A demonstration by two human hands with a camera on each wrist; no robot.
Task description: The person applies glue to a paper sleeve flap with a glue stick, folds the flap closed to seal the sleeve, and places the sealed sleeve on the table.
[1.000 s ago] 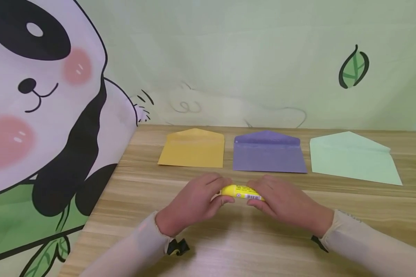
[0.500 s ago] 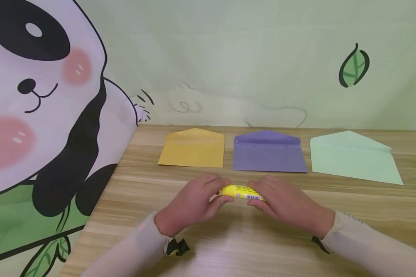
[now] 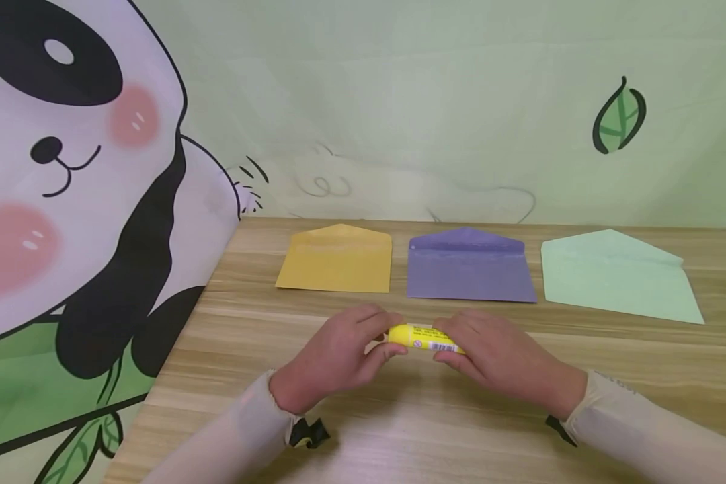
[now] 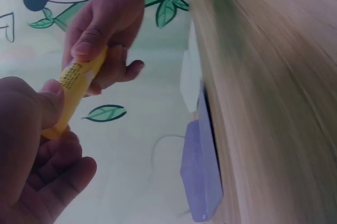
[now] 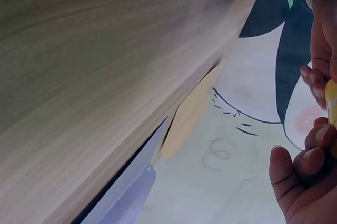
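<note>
A yellow glue stick (image 3: 423, 337) with printed text and a barcode is held level above the table. My left hand (image 3: 341, 346) pinches its left end between thumb and fingers. Around the right end, the fingers and thumb of my right hand (image 3: 505, 353) grip the tube and partly cover it. In the left wrist view the glue stick (image 4: 73, 87) spans both hands; in the right wrist view only a sliver shows at the edge. Just beyond the hands lies a purple envelope (image 3: 468, 272), its flap raised. An orange-yellow envelope (image 3: 339, 265) lies left of it, a pale green envelope (image 3: 617, 282) right.
The wood-grain table (image 3: 399, 437) meets a pale green backdrop (image 3: 399, 87) behind the envelopes. A large panda picture (image 3: 85, 202) fills the left side, along the table's left edge. Dark bands show at both sleeve cuffs.
Both hands keep their hold on the glue stick. The right hand and the glue stick have shifted very slightly to the right; the envelopes lie as before.
</note>
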